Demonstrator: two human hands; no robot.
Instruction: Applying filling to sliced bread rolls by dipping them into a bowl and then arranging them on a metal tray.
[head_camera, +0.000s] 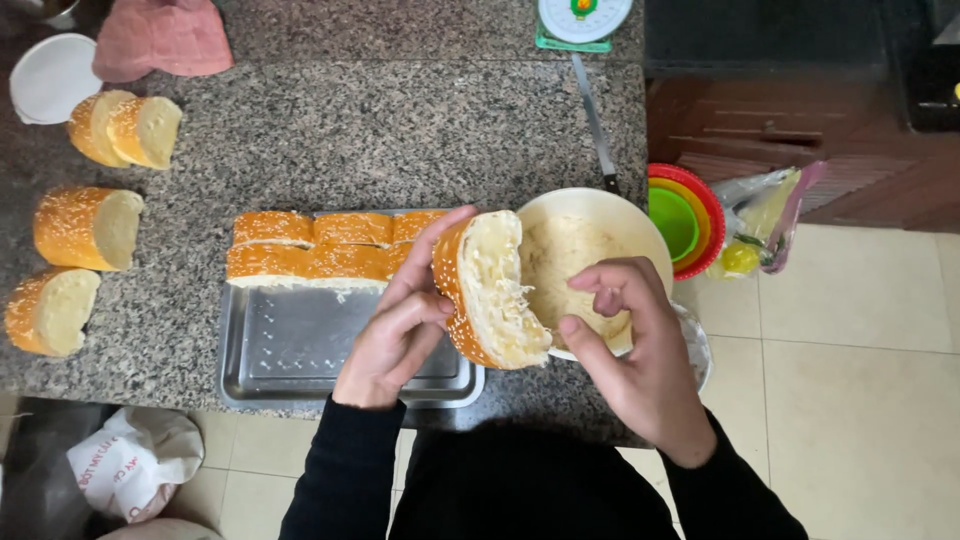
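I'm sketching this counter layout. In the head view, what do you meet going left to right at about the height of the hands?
Cut bread piece at the counter edge → metal tray → left hand → hollowed bread piece → right hand, over the cream bowl → tiled floor.

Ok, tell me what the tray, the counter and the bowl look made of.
Tray: metal, likely stainless steel, with a dull silver sheen and a dimpled floor.
Counter: polished granite, or a look-alike, with grey-brown speckle.
Bowl: cream, smooth and matte; plastic or ceramic, can't tell.
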